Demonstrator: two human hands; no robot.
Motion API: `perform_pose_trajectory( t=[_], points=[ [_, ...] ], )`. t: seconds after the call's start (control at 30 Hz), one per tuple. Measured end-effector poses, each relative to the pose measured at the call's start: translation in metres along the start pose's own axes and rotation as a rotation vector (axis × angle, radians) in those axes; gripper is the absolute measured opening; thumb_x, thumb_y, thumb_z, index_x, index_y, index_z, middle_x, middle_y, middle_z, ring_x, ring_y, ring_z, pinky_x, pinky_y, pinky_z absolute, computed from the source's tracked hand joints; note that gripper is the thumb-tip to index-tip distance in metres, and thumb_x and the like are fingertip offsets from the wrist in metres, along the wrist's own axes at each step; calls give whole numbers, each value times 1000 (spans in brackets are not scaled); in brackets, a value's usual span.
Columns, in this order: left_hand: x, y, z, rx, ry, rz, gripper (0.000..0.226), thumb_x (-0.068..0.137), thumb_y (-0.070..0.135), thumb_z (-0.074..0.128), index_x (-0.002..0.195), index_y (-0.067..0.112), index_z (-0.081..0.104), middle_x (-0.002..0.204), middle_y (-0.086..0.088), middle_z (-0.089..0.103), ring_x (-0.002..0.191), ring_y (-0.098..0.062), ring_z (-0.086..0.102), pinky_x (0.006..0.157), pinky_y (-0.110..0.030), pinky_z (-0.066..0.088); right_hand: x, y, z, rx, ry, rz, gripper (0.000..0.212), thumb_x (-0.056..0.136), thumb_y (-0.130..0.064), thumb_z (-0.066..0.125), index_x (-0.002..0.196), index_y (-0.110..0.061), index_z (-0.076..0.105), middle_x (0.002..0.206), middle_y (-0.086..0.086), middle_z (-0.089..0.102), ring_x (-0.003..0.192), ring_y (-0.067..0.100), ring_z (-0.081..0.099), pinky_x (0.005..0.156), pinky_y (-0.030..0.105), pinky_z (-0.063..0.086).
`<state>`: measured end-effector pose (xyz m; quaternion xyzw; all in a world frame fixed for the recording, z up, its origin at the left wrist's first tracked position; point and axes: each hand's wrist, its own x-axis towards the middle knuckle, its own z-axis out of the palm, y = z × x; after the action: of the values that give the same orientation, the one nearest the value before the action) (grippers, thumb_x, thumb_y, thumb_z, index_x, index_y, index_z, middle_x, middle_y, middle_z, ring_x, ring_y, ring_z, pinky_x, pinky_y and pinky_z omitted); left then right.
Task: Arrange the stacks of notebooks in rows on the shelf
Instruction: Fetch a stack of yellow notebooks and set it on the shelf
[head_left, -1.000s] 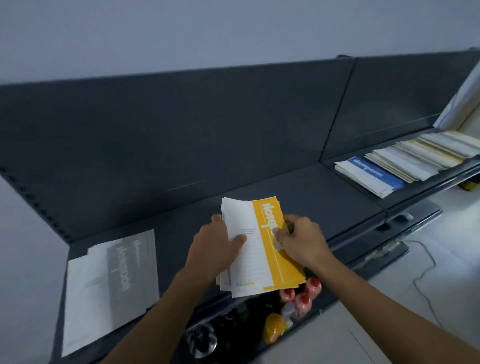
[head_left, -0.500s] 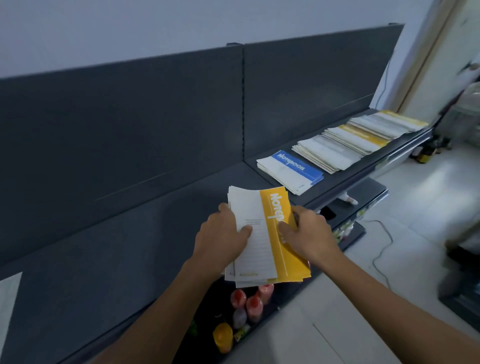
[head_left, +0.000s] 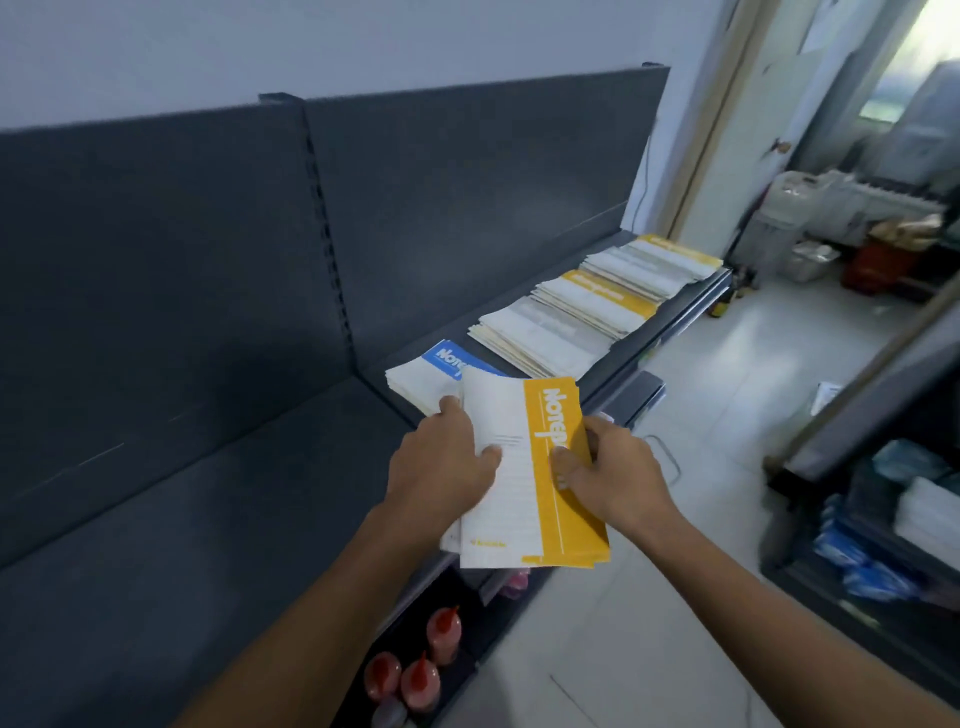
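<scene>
While gripped on both long sides, left hand (head_left: 441, 470) and right hand (head_left: 615, 480) fingers (head_left: 491, 453) curled round stack (head_left: 519, 499), hangs over shelf (head_left: 208, 519) front edge, long axis pointing at blue stack (head_left: 441, 358) just beyond; bare shelf leftward, nearer left hand.

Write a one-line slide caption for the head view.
The left hand and right hand grip a yellow notebook stack near the blue-topped stack on the dark shelf.

matt dark metal shelf (head_left: 218, 525), paper notebks (head_left: 524, 483) w/ smooth covers, glossy tile floor (head_left: 727, 415)
</scene>
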<state>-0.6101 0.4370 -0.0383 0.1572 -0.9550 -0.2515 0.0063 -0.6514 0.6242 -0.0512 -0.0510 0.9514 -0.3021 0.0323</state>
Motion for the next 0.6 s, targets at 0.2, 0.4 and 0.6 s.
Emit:
perform_pose_trajectory(
  t=[0.2, 0.4, 0.6],
  points=[
    [56, 51, 23, 11, -30, 115, 47, 95, 47, 57, 124, 15, 38, 114, -7, 60, 90, -22, 54, 71, -37, 42, 49, 34, -28, -27, 65, 103, 37, 88, -48, 62, 118, -27, 58, 114, -2, 68, 91, 22, 63, 74, 35, 50],
    [105, 102, 51, 49, -39, 203, 36, 96, 45, 55, 115, 20, 37, 109, -4, 63, 88, -21, 60, 70, -38, 51, 97, 78, -55, -19, 98, 150, 44, 88, -49, 62, 125, -25, 58, 119, 1, 69, 101, 26, 65, 82, 38, 53],
    [147, 179, 90, 39, -39, 185, 47, 93, 49, 58, 125, 19, 40, 119, -5, 62, 98, -25, 62, 71, -36, 46, 156, 139, -101, -1, 113, 139, 41, 88, -48, 63, 119, -22, 58, 107, -1, 69, 82, 17, 57, 72, 36, 53]
  ],
)
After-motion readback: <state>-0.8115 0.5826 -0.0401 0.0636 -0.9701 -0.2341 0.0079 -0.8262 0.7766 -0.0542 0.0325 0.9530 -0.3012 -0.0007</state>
